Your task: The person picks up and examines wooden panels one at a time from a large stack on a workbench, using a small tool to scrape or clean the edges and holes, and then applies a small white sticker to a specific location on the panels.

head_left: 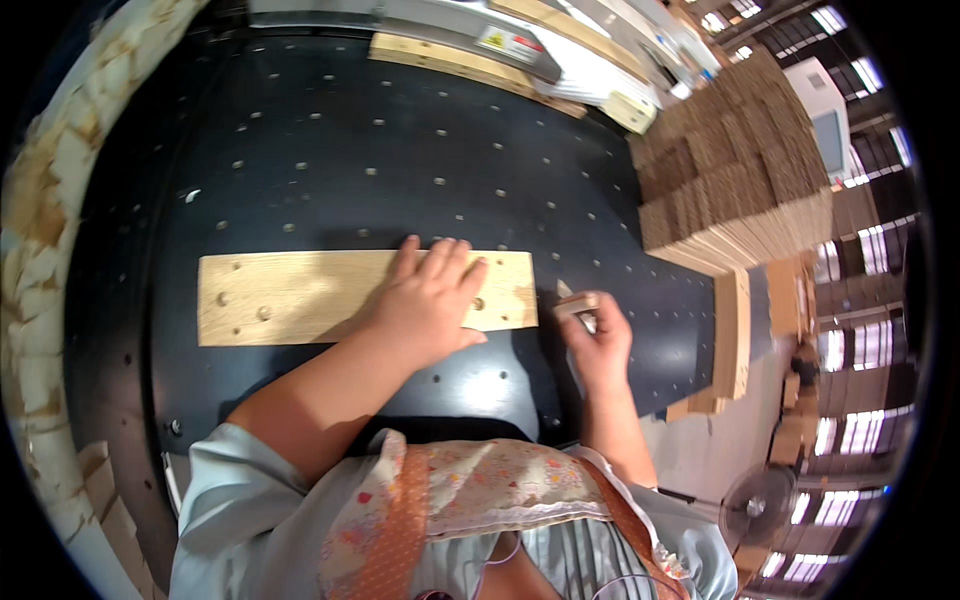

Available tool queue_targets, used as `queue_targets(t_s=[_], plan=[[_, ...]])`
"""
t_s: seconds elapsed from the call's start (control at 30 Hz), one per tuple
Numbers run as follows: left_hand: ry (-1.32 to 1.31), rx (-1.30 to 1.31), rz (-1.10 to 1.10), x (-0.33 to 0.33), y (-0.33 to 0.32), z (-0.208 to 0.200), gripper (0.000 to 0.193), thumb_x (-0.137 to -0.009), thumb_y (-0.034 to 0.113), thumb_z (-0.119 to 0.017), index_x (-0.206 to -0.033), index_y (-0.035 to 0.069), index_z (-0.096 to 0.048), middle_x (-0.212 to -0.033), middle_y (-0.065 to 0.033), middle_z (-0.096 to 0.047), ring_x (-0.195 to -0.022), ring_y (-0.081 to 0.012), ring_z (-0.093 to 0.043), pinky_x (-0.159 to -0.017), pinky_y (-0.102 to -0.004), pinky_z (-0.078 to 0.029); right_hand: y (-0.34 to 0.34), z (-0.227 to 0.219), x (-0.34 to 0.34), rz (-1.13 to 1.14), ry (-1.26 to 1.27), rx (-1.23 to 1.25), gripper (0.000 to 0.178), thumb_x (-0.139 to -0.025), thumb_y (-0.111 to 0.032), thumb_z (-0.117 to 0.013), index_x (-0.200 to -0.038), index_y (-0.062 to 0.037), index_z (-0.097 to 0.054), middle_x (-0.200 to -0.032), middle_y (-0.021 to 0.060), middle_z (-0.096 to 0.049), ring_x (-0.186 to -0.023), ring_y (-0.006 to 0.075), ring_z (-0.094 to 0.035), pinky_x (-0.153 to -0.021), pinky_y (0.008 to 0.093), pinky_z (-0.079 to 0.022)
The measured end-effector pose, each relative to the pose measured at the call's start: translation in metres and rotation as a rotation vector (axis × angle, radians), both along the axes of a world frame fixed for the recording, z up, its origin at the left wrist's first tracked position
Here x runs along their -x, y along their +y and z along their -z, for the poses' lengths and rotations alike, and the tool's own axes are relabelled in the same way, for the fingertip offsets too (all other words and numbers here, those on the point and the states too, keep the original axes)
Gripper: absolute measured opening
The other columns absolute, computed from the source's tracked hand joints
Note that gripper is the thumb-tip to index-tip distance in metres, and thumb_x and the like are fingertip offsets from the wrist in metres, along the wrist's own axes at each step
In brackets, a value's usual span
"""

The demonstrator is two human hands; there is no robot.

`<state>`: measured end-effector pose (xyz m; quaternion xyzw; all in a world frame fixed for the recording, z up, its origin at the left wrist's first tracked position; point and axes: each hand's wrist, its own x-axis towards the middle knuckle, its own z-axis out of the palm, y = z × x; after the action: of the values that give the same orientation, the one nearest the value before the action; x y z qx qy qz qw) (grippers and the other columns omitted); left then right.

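Note:
A pale wooden board (pixel 300 290) with several drilled holes lies flat on the black table, its long side running left to right. My left hand (pixel 430 305) rests palm down across the board's right half, fingers spread toward its far edge. Just beyond the board's right end, my right hand (pixel 602 345) is closed around a small tan block (pixel 577 303) with a flat top. The block looks apart from the board, and my fingers cover part of it, so its exact kind is unclear.
The black table (pixel 330 150) is dotted with small holes. Tall stacks of brown boards (pixel 735 170) stand at the right. Wooden strips (pixel 470 65) lie along the far edge beside a grey machine part (pixel 470 38). More wooden pieces (pixel 732 335) sit at the right edge.

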<state>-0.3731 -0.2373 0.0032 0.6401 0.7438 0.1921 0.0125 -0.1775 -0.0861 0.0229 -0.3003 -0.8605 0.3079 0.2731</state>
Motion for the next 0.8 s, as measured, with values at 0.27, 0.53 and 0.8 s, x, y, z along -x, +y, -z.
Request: queue_targets(t_s=[0.27,0.53,0.8], plan=[[-0.073,0.091,0.013,-0.002,0.002,0.0,0.079,-0.076,0.052,-0.063,-0.136,0.006,-0.039,-0.14,-0.0183,-0.037,-0.134,-0.0293,-0.029,-0.11,-0.0532,-0.017,0.06,-0.009,0.081,-0.162,0.146,0.293,0.021,-0.085,-0.004,-0.063,-0.105,-0.0003,-0.058,-0.085,-0.0011,-0.054,-0.079,0.0067,-0.052,-0.073,0.0207,-0.043],[-0.074,-0.049,-0.033,0.0,-0.003,-0.002,0.076,-0.07,0.048,-0.069,-0.129,0.005,-0.047,-0.133,-0.0178,-0.043,-0.127,-0.0299,-0.037,-0.105,-0.0538,-0.024,0.145,-0.025,0.203,-0.052,0.131,0.153,0.024,-0.078,-0.009,-0.067,-0.099,-0.0015,-0.059,-0.075,0.0027,-0.06,-0.071,0.0103,-0.056,-0.066,0.0248,-0.047],[-0.073,-0.032,-0.011,0.005,-0.004,-0.005,0.074,-0.073,0.05,-0.066,-0.129,0.005,-0.047,-0.132,-0.0198,-0.045,-0.126,-0.0315,-0.039,-0.103,-0.0558,-0.028,0.172,-0.064,0.301,0.153,-0.017,-0.268,0.026,-0.075,-0.016,-0.064,-0.097,-0.0022,-0.061,-0.089,0.0184,-0.066,-0.088,0.0325,-0.063,-0.08,0.039,-0.048]])
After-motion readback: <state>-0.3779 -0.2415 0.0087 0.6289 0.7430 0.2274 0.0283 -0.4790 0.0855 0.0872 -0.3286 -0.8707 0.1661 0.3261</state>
